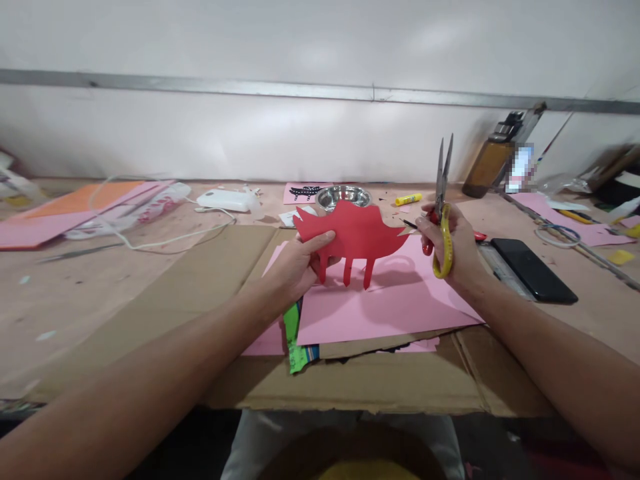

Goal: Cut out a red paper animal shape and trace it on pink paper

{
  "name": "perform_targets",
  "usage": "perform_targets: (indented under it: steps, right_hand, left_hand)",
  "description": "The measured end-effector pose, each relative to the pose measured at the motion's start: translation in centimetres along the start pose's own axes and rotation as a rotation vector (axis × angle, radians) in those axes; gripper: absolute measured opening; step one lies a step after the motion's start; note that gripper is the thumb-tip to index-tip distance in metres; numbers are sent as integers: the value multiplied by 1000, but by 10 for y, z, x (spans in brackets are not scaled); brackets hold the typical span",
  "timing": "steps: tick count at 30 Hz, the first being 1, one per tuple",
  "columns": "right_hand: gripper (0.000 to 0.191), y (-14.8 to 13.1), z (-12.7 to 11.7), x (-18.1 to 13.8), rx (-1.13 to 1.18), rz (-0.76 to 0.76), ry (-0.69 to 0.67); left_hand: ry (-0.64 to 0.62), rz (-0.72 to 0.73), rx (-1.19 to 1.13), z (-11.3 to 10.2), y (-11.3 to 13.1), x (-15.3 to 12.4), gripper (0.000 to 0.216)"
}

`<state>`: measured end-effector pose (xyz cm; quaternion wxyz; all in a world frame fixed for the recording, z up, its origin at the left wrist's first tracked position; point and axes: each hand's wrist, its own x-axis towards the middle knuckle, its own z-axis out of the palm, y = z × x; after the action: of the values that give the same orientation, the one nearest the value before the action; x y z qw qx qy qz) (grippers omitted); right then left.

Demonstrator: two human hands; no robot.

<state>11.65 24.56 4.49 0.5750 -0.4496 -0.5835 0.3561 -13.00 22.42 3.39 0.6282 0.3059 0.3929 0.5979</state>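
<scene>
- Desk [100, 287], broad and pinkish-brown, carries loose scraps; a small offcut could easily be lost among them.
- Flat brown cardboard sheet [390, 380] reaches the front edge of the desk; a leaning arm could drag it and whatever lies on it.
- Smooth pink paper sheet [370, 317] lies beneath the work; blades brought down too low could nick it.
- Red paper animal-shaped cut-out [367, 230] is raised above the pink sheet, its left part pinched by the left hand [303, 260], thumb in front. A one-sided hold could let the free right end sag or twist. Its long axis runs left to right, dipping slightly rightward: forked end left, tapered point right.
- Metal scissors with yellow-and-red handles [441, 200] are grasped in the right hand [460, 250], near the tapered point. The blades stand slightly parted, tips upward; a careless swing could slice the paper or the fingers.
- Narrow red legs [347, 272], three visible, point downward; thin as they are, they could crease or tear if knocked.
</scene>
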Motion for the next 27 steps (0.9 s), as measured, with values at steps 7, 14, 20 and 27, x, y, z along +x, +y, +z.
perform_targets:
  steps: [7,14,20,27]
  right_hand:
    - [35,-10,6,-3,53,11,38]
    - [37,-14,21,-15,179,77,-184]
    - [42,-12,35,-25,371,139,-307]
    - [26,-26,32,-32,203,94,-403]
  left_hand:
    - [36,169,0,1,1,3,23]
    - [13,750,558,-1,12,-15,10]
    - [-254,795,840,-2,20,-27,23]
    - [-507,1242,1351,-12,19,-18,18]
